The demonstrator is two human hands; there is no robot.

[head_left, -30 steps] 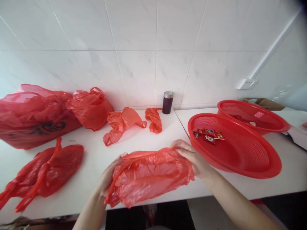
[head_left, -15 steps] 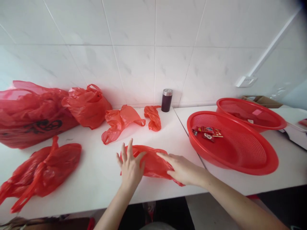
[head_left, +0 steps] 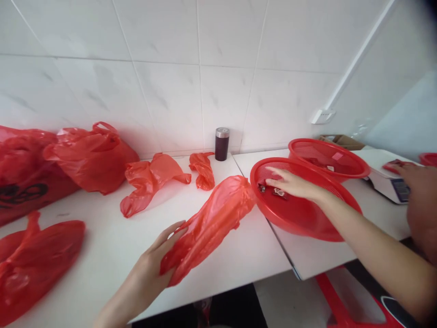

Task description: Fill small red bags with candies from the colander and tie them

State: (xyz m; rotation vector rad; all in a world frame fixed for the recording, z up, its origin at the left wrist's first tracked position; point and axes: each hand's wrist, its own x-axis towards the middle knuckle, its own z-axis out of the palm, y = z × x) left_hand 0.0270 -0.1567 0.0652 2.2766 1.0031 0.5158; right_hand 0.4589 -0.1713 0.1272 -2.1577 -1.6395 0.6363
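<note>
My left hand [head_left: 153, 266] is closed on the near end of a red plastic bag [head_left: 215, 223], its fingers partly inside the bag. The bag slants up over the white table towards the basket. My right hand [head_left: 295, 184] is open, fingers stretched out, over the left part of a red plastic basket [head_left: 317, 228]. Several small wrapped candies [head_left: 280, 193] lie in that basket under and beside my right hand, which partly hides them. I cannot tell whether the fingertips touch any.
Behind stands a second red basket [head_left: 358, 173]. At right, a co-worker's hand [head_left: 414, 171] holds a red packet over a white scale [head_left: 385, 182]. A dark tumbler [head_left: 222, 145] stands by the wall. Crumpled red bags [head_left: 153, 180] and full red bags [head_left: 95, 159] lie left.
My right hand has left the bag and moved right over the basket. My left hand now grips the bag, which has been lifted and slanted. The view has turned right, showing the co-worker's arm.
</note>
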